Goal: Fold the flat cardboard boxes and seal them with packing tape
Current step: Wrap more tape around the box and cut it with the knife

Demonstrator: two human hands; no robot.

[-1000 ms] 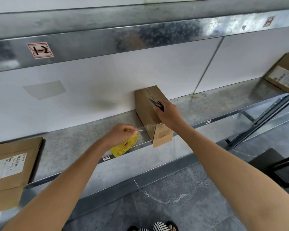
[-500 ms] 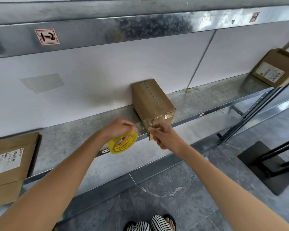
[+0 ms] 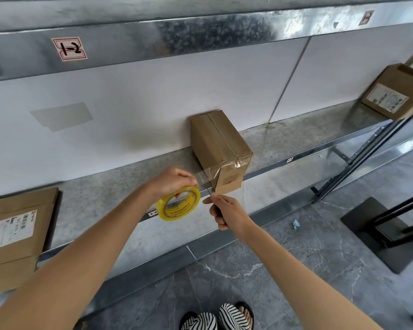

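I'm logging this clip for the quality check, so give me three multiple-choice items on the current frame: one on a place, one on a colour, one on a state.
1. Where does the box being taped stand?
A. on the floor
B. on the metal shelf, against the white wall
C. on the black stand

2. What colour is the tape roll held by the left hand?
A. blue
B. yellow
C. red

3. How does the tape strip lie?
A. stretched from the roll to the box
B. wound wholly on the roll
C. loose on the floor

Answers:
1 B: the box sits on the shelf with its back at the wall.
2 B: the ring is plainly yellow.
3 A: the clear strip spans from the roll to the box's near corner. The right hand holds a small cutting tool just below it.
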